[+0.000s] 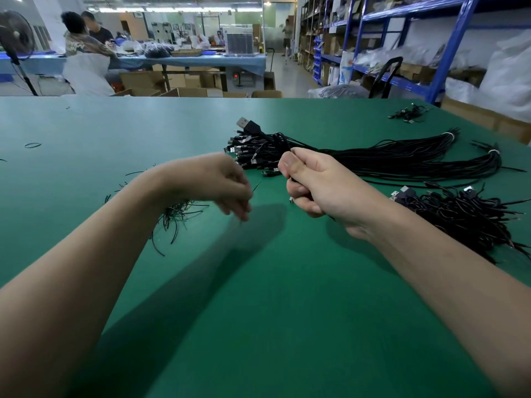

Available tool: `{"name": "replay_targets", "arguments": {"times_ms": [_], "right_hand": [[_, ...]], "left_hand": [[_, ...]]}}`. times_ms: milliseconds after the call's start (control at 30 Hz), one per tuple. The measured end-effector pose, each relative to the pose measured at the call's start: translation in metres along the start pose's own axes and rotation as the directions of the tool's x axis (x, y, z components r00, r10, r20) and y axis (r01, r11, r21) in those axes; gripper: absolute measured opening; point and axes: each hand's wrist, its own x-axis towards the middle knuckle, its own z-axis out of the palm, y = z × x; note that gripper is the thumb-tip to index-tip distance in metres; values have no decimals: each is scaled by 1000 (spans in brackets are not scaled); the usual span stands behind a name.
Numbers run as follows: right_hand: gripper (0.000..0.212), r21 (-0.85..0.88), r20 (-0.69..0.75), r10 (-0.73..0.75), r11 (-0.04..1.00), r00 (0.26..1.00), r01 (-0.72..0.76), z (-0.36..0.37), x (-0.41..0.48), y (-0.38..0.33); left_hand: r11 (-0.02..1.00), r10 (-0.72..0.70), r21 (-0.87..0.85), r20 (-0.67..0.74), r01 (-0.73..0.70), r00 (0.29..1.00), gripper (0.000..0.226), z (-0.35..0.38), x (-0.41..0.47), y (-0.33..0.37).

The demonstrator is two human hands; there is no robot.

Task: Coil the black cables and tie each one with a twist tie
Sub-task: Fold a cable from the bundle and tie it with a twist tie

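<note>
My right hand [316, 182] is curled tight round a coiled black cable [290, 179], of which only a thin dark strip and a small plug end show between the fingers. My left hand [218, 185] hovers blurred just left of it, fingers bent downward; a thin black twist tie [256, 186] juts from near its fingertips. Loose twist ties [175, 216] lie scattered under my left wrist. Behind the hands lies a long bundle of straight black cables [373, 159] with USB plugs facing left. A heap of coiled, tied cables [465, 216] sits at the right.
The green table [258, 311] fills the near view. A small cable cluster [408, 113] lies at the far right edge, a rubber band [32, 145] at far left. Blue shelving [448, 44] stands right; people sit at a distant bench.
</note>
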Motion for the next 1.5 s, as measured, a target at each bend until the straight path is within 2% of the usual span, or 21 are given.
{"name": "replay_targets", "arguments": {"times_ms": [67, 200, 367, 533, 633, 733, 833, 933, 1000, 1167, 1267, 1433, 1500], "right_hand": [[29, 46, 12, -25, 999, 1000, 25, 4, 0, -1], [31, 46, 11, -22, 999, 1000, 22, 5, 1, -1], [31, 85, -40, 24, 996, 999, -20, -4, 4, -8], [21, 26, -50, 44, 999, 998, -43, -3, 6, -7], [21, -82, -111, -39, 996, 993, 30, -1, 8, -4], [31, -271, -159, -123, 959, 980, 76, -3, 12, 5], [31, -300, -196, -163, 949, 967, 99, -5, 14, 7], [29, -300, -215, -196, 945, 957, 127, -7, 15, 8], [28, -297, -202, -209, 944, 957, 143, -9, 15, 8], [31, -303, -202, -210, 942, 957, 143, -13, 14, 6], [31, -272, -203, -207, 951, 957, 148, -13, 12, 1], [35, -227, -166, -205, 960, 965, 165, -8, 11, -5], [35, -223, -135, -219, 957, 966, 186, -6, 11, -5]], "left_hand": [[970, 78, -224, -95, -98, 992, 16, 3, 1, 8], [859, 185, -427, -258, -284, 948, 17, 12, 4, 22], [714, 123, -618, -352, -329, 928, 13, 22, 7, 32], [624, 77, -713, -351, -320, 933, 16, 20, 4, 38], [605, 84, -734, -327, -309, 941, 15, 18, 2, 40], [522, 69, -801, -303, -293, 951, 16, 18, 4, 39], [460, 101, -849, -242, -261, 965, 20, 23, 5, 38], [438, 117, -874, -175, -209, 978, 36, 26, 7, 38], [440, 114, -875, -168, -201, 979, 37, 28, 8, 37], [548, 146, -803, -184, -234, 972, 39, 32, 8, 34], [542, 137, -800, -218, -257, 966, 41, 39, 10, 34], [563, 160, -745, -327, -359, 931, 23, 51, 11, 36], [586, 158, -698, -399, -411, 903, 23, 54, 12, 36]]}}
